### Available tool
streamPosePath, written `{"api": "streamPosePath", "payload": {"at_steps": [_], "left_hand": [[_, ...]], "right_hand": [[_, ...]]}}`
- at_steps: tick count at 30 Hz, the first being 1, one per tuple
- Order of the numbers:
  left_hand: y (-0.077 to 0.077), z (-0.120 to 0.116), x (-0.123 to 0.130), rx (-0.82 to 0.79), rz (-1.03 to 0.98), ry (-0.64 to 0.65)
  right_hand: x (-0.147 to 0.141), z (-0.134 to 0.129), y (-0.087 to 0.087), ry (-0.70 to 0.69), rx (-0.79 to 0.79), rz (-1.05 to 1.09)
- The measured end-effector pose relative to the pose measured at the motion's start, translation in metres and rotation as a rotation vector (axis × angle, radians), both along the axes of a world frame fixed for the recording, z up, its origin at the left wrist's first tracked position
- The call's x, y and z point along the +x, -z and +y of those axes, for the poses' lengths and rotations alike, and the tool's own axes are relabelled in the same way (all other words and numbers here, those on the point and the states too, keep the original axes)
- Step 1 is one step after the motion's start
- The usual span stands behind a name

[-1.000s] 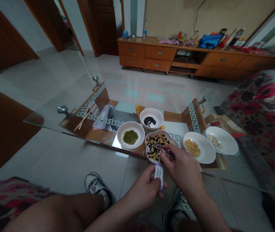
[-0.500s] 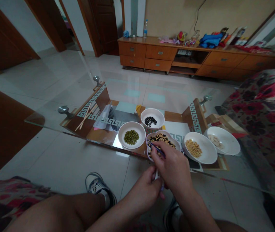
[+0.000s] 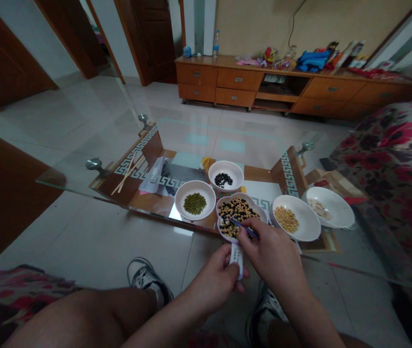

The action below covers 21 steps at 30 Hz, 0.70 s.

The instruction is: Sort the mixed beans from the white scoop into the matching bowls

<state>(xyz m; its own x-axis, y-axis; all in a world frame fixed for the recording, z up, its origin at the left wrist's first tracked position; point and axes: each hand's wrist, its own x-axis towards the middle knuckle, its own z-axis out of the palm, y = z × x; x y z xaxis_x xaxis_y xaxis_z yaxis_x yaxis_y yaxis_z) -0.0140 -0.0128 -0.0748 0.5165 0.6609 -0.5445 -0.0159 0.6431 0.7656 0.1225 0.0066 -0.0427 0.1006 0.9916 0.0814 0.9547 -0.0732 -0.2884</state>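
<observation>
Our left hand (image 3: 215, 285) closes around the white handle (image 3: 236, 260) of a flower-shaped dish (image 3: 261, 211). The dish holds mixed yellow and black beans (image 3: 236, 212) and sits at the near edge of a glass table (image 3: 177, 140). Our right hand (image 3: 271, 256) is just over the dish, its fingers pinching a thin blue tool (image 3: 245, 228) with the tip above the beans. Beyond and beside the dish are a bowl of mung beans (image 3: 180, 203), a bowl of black beans (image 3: 225, 166), a plate of soybeans (image 3: 310, 217) and a plate of pale slices (image 3: 343, 217).
</observation>
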Motion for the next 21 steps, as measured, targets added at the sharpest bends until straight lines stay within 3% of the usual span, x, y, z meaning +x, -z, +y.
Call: {"api": "streamPosePath", "payload": {"at_steps": [6,21], "left_hand": [[-0.007,0.001,0.000,-0.004,0.011,0.004],[-0.003,0.001,0.002,0.007,0.009,0.004]], "right_hand": [[0.001,-0.004,-0.001,-0.004,-0.116,-0.051],[0.004,-0.004,0.009,-0.087,-0.103,-0.058]]}}
